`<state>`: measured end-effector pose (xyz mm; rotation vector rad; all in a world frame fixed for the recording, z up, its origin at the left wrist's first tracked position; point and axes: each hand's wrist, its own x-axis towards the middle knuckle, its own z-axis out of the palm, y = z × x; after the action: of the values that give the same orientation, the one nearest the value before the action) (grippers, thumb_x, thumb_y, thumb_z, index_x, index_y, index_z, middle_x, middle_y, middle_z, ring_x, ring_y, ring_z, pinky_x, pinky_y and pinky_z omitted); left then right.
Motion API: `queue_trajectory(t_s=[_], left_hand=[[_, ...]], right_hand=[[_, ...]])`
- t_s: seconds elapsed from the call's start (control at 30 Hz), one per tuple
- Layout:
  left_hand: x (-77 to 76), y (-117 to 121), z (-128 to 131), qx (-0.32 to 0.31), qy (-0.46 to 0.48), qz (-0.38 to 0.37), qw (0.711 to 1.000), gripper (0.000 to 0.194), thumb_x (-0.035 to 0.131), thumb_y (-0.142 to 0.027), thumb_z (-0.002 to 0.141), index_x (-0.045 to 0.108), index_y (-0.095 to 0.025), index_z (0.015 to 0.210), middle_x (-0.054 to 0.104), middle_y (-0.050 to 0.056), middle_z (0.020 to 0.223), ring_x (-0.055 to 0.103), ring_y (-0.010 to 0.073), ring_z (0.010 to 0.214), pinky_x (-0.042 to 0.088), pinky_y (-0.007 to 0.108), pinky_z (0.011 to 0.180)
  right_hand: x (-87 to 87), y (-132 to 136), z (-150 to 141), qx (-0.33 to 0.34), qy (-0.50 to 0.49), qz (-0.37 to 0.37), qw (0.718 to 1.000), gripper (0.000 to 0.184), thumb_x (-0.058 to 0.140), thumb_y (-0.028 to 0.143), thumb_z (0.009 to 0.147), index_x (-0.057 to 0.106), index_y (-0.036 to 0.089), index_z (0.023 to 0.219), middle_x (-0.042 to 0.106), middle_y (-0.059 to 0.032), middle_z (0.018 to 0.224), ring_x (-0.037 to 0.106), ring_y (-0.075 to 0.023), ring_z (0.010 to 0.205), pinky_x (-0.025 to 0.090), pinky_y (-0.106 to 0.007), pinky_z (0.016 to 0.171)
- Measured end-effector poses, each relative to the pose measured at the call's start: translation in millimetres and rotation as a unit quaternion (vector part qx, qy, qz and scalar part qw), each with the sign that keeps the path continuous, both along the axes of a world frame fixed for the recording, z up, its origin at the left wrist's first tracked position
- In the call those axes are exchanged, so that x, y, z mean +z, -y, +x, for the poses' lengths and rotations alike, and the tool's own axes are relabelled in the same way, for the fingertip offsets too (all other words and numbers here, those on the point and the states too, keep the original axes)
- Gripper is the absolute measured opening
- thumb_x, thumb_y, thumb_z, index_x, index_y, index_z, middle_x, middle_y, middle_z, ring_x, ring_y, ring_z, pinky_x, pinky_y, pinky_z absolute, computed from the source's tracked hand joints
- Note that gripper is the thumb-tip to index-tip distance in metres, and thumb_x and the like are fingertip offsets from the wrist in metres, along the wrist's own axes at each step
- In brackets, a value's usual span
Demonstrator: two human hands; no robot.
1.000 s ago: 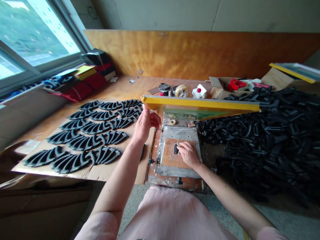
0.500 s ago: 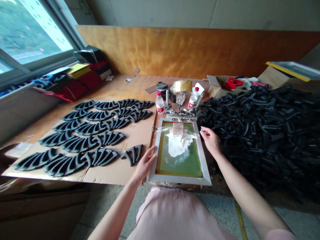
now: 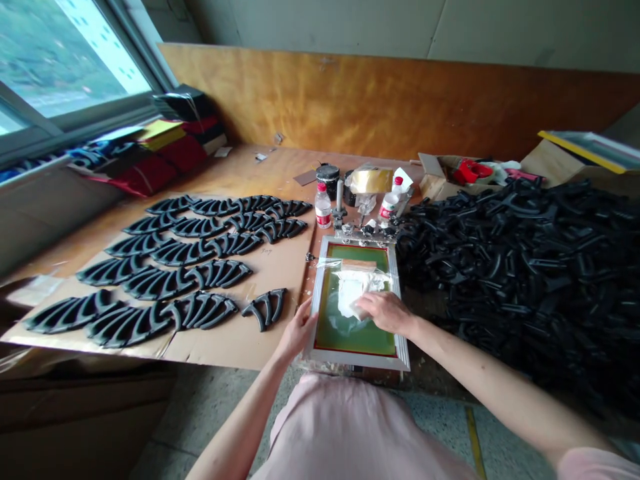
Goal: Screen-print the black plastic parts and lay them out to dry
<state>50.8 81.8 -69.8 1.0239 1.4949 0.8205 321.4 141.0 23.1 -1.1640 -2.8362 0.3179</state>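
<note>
A screen printing frame (image 3: 403, 333) with a metal border and green mesh lies in front of me. White ink (image 3: 349, 293) is spread on its mesh, just below a wooden block (image 3: 359, 265). My left hand (image 3: 300, 328) grips the left side of the frame, fingers curled at its edge. Over the mesh, my right hand (image 3: 385, 311) is closed, its fingertips at the lower right of the white patch. What those fingers pinch, if anything, is hidden. Metal hinge clamps (image 3: 367, 230) stand at the frame's far end.
Black curved plastic parts (image 3: 165, 287) lie in rows on cardboard (image 3: 280, 267) at left. A large heap of black parts (image 3: 520, 260) borders the frame at right. Behind the clamps are bottles (image 3: 323, 207), a black-lidded jar (image 3: 327, 179) and a tape roll (image 3: 373, 181).
My right hand has moved left from beside the frame's right edge to over the white ink. The frame's near right corner has shifted slightly left. My left hand stays at the left edge.
</note>
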Motion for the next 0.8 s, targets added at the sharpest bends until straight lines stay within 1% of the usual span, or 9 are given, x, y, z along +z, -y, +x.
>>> queue_trajectory(t_s=[0.07,0.13,0.23,0.33,0.4,0.47,0.6,0.7,0.8], left_hand=[[2.4,0,1,0.006,0.008,0.000,1.000,0.070,0.065,-0.050,0.079,0.049,-0.021,0.140,0.071,0.004,0.081,0.068,0.0220,0.076,0.053,0.030,0.067],[5.6,0,2,0.006,0.019,0.000,1.000,0.071,0.066,-0.050,0.078,0.049,-0.020,0.140,0.071,0.003,0.079,0.068,0.0218,0.075,0.053,0.030,0.067],[10.9,1,3,0.012,0.031,-0.003,0.999,0.074,0.067,-0.052,0.077,0.049,-0.017,0.140,0.070,0.003,0.077,0.068,0.0212,0.072,0.053,0.030,0.065],[17.0,3,5,0.025,0.033,-0.006,0.999,0.073,0.067,-0.052,0.076,0.051,-0.016,0.138,0.070,0.003,0.076,0.067,0.0205,0.070,0.052,0.029,0.063],[23.4,4,6,0.023,0.038,-0.008,0.999,0.074,0.067,-0.053,0.076,0.051,-0.016,0.138,0.069,0.003,0.075,0.066,0.0198,0.068,0.051,0.028,0.061],[34.0,4,5,0.012,0.045,-0.009,0.999,0.077,0.067,-0.054,0.076,0.048,-0.016,0.141,0.069,0.003,0.074,0.065,0.0186,0.065,0.050,0.026,0.058],[73.5,4,-1,-0.006,0.067,-0.004,0.998,0.082,0.069,-0.054,0.075,0.043,-0.020,0.145,0.069,0.002,0.075,0.062,0.0157,0.061,0.045,0.023,0.053],[113.8,-2,-2,0.008,0.106,0.012,0.994,0.070,0.066,-0.058,0.078,0.056,-0.017,0.133,0.069,0.002,0.079,0.059,0.0137,0.061,0.044,0.021,0.052],[151.7,-22,3,0.039,0.159,0.082,0.983,0.058,0.057,-0.063,0.082,0.067,-0.015,0.113,0.070,0.004,0.088,0.060,0.0136,0.065,0.046,0.022,0.055]], right_hand=[[3.5,-1,2,0.022,-0.008,-0.016,1.000,0.022,0.054,0.006,0.083,0.068,0.021,0.090,0.068,-0.0020,0.088,0.062,-0.0171,0.079,0.040,-0.026,0.064],[3.1,-2,-3,-0.006,-0.023,-0.002,1.000,0.018,0.056,0.008,0.082,0.067,0.021,0.086,0.067,-0.0020,0.085,0.061,-0.0172,0.078,0.040,-0.026,0.064],[-8.0,9,-8,-0.035,-0.041,0.056,0.997,0.021,0.052,0.007,0.086,0.068,0.018,0.092,0.068,-0.0062,0.092,0.061,-0.0185,0.084,0.043,-0.027,0.069],[-17.0,25,-6,0.003,-0.050,0.053,0.997,0.020,0.053,0.009,0.088,0.068,0.018,0.097,0.069,-0.0070,0.094,0.062,-0.0178,0.083,0.045,-0.027,0.070],[-12.3,23,-7,-0.001,-0.065,0.029,0.997,0.014,0.059,0.014,0.088,0.069,0.020,0.096,0.069,-0.0042,0.090,0.063,-0.0170,0.079,0.046,-0.026,0.069],[1.4,6,-13,-0.049,-0.095,0.020,0.994,0.017,0.066,0.022,0.086,0.068,0.023,0.104,0.070,-0.0027,0.093,0.064,-0.0171,0.081,0.047,-0.026,0.070],[39.9,-50,-18,-0.182,-0.136,0.040,0.973,0.057,0.073,0.032,0.082,0.053,0.032,0.135,0.069,-0.0040,0.106,0.064,-0.0196,0.085,0.049,-0.029,0.073],[57.8,-80,14,-0.268,-0.197,0.045,0.942,0.051,0.063,0.044,0.088,0.054,0.028,0.135,0.069,-0.0043,0.094,0.063,-0.0195,0.077,0.048,-0.030,0.071],[48.0,-83,60,-0.395,-0.263,0.050,0.879,0.043,0.042,0.047,0.096,0.063,0.018,0.119,0.068,-0.0060,0.084,0.061,-0.0200,0.075,0.048,-0.032,0.072]])
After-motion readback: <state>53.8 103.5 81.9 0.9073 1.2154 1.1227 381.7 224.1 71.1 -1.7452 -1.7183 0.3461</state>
